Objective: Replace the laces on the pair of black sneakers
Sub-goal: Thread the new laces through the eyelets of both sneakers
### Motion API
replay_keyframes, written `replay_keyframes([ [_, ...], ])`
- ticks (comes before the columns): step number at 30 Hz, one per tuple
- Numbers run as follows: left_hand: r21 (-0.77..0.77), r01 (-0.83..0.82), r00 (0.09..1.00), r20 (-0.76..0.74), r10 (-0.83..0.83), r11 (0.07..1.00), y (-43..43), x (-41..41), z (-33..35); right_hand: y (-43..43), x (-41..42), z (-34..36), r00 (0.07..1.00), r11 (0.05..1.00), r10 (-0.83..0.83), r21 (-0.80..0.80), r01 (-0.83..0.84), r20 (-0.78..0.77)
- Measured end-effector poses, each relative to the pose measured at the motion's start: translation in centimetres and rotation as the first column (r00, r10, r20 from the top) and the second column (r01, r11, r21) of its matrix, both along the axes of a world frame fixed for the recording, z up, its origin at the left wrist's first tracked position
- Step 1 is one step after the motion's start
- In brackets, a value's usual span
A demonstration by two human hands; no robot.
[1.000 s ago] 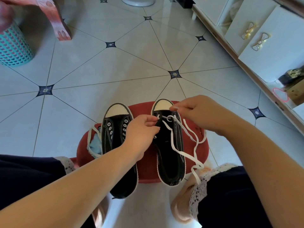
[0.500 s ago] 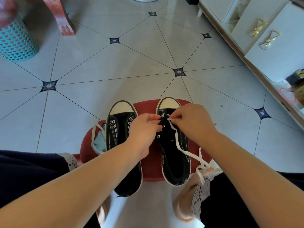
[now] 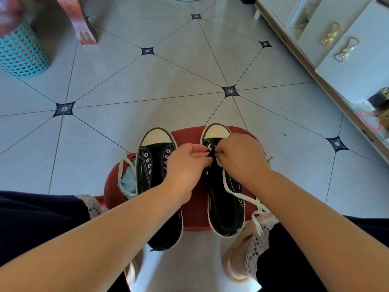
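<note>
Two black sneakers with white toe caps stand side by side on a red stool (image 3: 193, 199). The left sneaker (image 3: 155, 169) has bare eyelets. My left hand (image 3: 185, 163) pinches the eyelet flap of the right sneaker (image 3: 225, 203) near its toe. My right hand (image 3: 240, 157) pinches the white lace (image 3: 235, 192) at the upper eyelets; the lace trails down over the shoe and off the stool's right edge. A second white lace (image 3: 124, 175) lies looped beside the left sneaker on the stool.
A light blue cloth (image 3: 128, 182) lies under the loose lace. A teal basket (image 3: 19, 51) and a red stool leg (image 3: 82, 24) stand far left. White drawers with bow handles (image 3: 336, 45) run along the right. My knees flank the stool on the tiled floor.
My right hand has come in from the right and down to the right sneaker's top eyelets, taking up the slack lace. My left hand stays on the flap.
</note>
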State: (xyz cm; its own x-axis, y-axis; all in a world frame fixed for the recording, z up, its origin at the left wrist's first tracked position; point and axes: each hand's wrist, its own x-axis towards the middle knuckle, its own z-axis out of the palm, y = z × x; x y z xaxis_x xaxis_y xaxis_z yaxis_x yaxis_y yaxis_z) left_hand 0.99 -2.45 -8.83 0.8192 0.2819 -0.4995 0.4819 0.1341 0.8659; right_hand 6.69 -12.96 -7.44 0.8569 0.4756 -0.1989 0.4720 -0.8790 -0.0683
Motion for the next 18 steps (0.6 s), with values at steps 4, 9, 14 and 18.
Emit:
replay_keyframes([
  [4, -0.02, -0.006, 1.0, -0.017, 0.005, 1.0, 0.1, 0.1, -0.1, -0.6, 0.1, 0.5, 0.981, 0.967, -0.142, 0.192, 0.166, -0.131],
  [9, -0.036, -0.042, 0.997, -0.069, 0.039, 0.998, 0.2, 0.3, -0.5, -1.3, 0.2, -0.1, 0.927, 0.849, -0.245, 0.398, 0.347, -0.285],
  [14, -0.044, -0.059, 0.994, -0.092, 0.055, 0.997, 0.2, 0.4, -0.6, -1.1, 0.2, -0.1, 0.939, 0.879, -0.223, 0.362, 0.31, -0.263],
  [18, -0.055, -0.078, 0.993, -0.097, 0.073, 0.995, 0.1, 0.5, -0.6, -0.8, 0.2, 0.6, 0.951, 0.925, -0.198, 0.274, 0.262, -0.238],
])
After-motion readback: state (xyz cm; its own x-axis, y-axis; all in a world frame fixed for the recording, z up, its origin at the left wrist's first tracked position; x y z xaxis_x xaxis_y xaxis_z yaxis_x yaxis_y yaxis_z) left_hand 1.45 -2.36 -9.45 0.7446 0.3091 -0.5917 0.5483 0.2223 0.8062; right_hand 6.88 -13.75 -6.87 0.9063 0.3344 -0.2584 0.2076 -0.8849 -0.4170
